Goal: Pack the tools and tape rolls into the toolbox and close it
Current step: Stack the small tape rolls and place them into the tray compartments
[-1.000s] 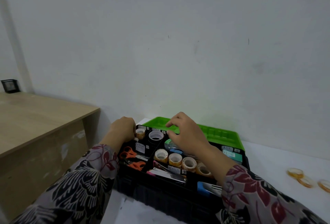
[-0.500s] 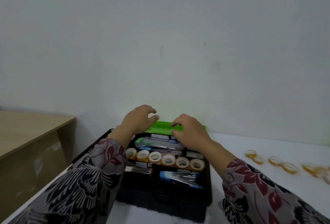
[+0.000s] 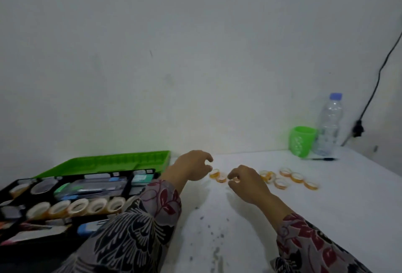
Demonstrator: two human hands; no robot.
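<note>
One white table (image 3: 326, 207) carries everything. One black toolbox (image 3: 32, 253) sits to the left of both sets of fingers, partly behind the left sleeve. Its long axis runs left to right along the wall. Its one green lid (image 3: 104, 162) lies open and flat on the far side, its right end just left of the left fingertips.

Well to the right of the right fingers, against the wall, stand one clear bottle (image 3: 329, 125) and one green cup (image 3: 302, 141), upright and side by side.

The left hand (image 3: 191, 167) hovers with its fingers (image 3: 206, 157) loosely curled, a small gap between thumb and forefinger, and nothing seen in its grasp. The right hand (image 3: 248, 182) has its fingers (image 3: 233, 171) curled toward the thumb with a blurred orange sliver between them. Whether it is pinching a roll I cannot tell.

Blurred tools (image 3: 91, 187) lie lengthwise in the box, left of the left fingers.

Five packed tape rolls (image 3: 78, 205) show plainly in one row on edge, holes facing the camera, left of and nearer than the left fingers. About eight or nine loose tape rolls (image 3: 297, 176) lie flat on the table. Two are between the two hands, the rest beyond the right fingers and to their right. Blur makes the count uncertain.

One dark pen (image 3: 322, 159) lies left to right in front of the cup.
</note>
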